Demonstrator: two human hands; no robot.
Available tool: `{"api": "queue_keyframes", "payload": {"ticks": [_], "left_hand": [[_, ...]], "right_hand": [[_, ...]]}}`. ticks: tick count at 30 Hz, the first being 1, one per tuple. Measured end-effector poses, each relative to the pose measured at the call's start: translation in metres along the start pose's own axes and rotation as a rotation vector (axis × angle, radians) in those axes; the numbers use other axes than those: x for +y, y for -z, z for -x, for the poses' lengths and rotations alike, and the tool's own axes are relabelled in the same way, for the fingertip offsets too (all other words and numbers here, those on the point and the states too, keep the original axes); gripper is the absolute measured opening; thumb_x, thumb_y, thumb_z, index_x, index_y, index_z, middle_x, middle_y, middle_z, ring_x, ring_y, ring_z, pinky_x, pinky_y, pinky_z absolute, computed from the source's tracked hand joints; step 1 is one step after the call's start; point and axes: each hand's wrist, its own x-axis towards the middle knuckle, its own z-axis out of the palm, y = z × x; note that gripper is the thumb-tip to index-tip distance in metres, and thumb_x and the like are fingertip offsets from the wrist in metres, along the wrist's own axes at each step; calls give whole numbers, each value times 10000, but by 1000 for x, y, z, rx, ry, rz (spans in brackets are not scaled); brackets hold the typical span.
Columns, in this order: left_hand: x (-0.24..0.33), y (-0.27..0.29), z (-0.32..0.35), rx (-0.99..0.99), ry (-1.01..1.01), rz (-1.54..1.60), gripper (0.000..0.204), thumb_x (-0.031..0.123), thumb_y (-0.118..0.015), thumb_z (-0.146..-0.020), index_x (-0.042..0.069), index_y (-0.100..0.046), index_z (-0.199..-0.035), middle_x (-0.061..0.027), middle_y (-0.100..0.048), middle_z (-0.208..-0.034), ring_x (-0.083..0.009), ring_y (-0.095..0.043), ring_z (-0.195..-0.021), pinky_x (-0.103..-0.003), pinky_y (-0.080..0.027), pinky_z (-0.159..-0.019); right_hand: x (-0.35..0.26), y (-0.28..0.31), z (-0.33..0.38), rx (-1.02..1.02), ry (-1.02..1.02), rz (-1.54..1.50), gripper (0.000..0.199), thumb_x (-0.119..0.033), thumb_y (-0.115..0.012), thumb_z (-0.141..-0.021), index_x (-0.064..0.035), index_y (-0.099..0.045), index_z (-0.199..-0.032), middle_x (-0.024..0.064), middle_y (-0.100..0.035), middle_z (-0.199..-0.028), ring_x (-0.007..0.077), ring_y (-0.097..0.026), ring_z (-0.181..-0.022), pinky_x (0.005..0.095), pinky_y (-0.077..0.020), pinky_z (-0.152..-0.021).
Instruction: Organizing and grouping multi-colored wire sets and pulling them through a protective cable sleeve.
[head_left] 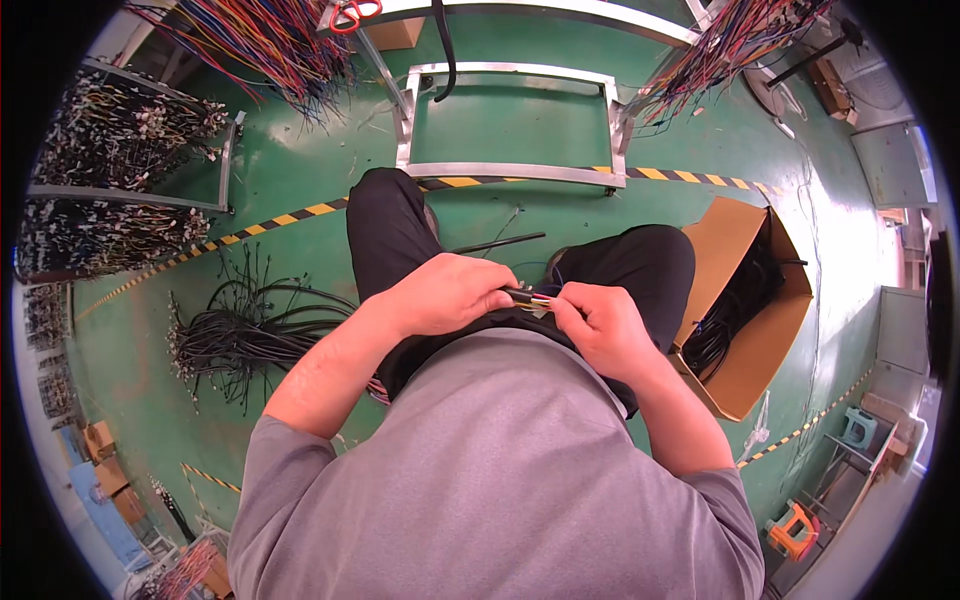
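In front of my waist, my left hand (450, 292) is closed round a short black tube or cable jacket (518, 295). Thin coloured wires (540, 300), red, white and yellow among them, stick out of its right end. My right hand (598, 322) pinches these wires between thumb and fingers, close to the tube's mouth. The rest of the tube is hidden under my left fingers. Beyond my hands, a black rod or tube (500, 242) lies on the floor between my knees.
An open cardboard box (745, 365) of black cables stands by my right knee. To the left lies a bundle of black cables (240, 335) on the green floor. A metal frame (510, 172) stands ahead, with wire bundles (270, 50) hanging nearby. Striped tape (290, 218) crosses the floor.
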Motion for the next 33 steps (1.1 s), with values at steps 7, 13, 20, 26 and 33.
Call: {"api": "queue_keyframes", "payload": {"ticks": [7,13,20,26,33], "left_hand": [[11,-10,0,-43,-40,-305,187,214,-705,-918,58,-626,-985,-102,-673,-867,-337,-670,-823,-450,-524,-686],[10,4,7,44,-33,-348,198,237,-716,-903,62,-639,-952,-93,-674,-848,-324,-673,-813,-437,-527,-683],[21,-14,6,-56,-45,-360,207,235,-724,-887,57,-627,-927,-90,-661,-812,-312,-673,-779,-440,-520,-649],[15,-3,9,71,-58,-416,200,236,-730,-876,74,-615,-898,-75,-645,-785,-295,-667,-760,-425,-517,-638],[16,-9,6,-57,-78,-415,165,202,-724,-875,75,-620,-897,-81,-649,-790,-296,-669,-768,-426,-518,-651]], "right_hand": [[-2,-14,-7,-19,227,133,218,-156,-572,-1017,0,-608,-868,166,-610,-758,331,-583,-690,396,-467,-658],[29,-4,-10,-223,98,-254,253,-179,-527,-1069,-11,-640,-917,64,-589,-784,178,-540,-753,325,-461,-712],[-2,-16,-3,-86,217,140,214,-134,-548,-1021,-10,-614,-859,179,-626,-773,345,-605,-712,407,-492,-692],[31,-14,-19,-245,168,-210,258,-201,-518,-1060,-4,-639,-946,109,-633,-824,242,-603,-764,365,-495,-749],[18,-27,-15,-136,152,-49,267,-210,-556,-1047,-5,-615,-888,115,-595,-729,218,-554,-690,357,-473,-689]]}}
